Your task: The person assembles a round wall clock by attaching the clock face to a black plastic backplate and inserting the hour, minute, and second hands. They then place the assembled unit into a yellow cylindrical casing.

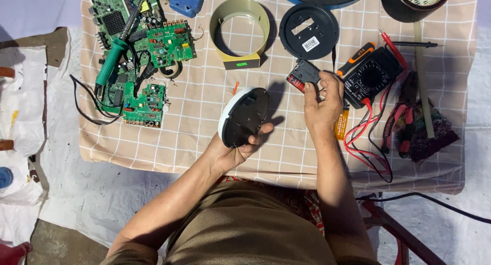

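The round clock body point(244, 117), white at the rim with a dark back, is tilted on edge just above the near part of the surface point(194, 142), grasped from below by the left hand point(236, 148), whose fingers curl over its lower edge. To its right, the right hand point(321, 102) pinches a small black clock movement box point(304, 74) with a red patch, thumb and fingers closed on its near side, just above the checked cloth. Touching that hand's far side lies a black multimeter point(372, 76) with red and black leads trailing toward the near edge, and an orange-handled screwdriver point(356, 59) lies across its corner. Beyond the movement lies a black round back plate point(309, 30), and left of it an open olive ring casing point(240, 32), nothing inside it but cloth. Further left are green circuit boards point(148, 45) with a green-handled soldering iron point(113, 60) lying across them. Red-handled pliers point(404, 116) lie at the right.
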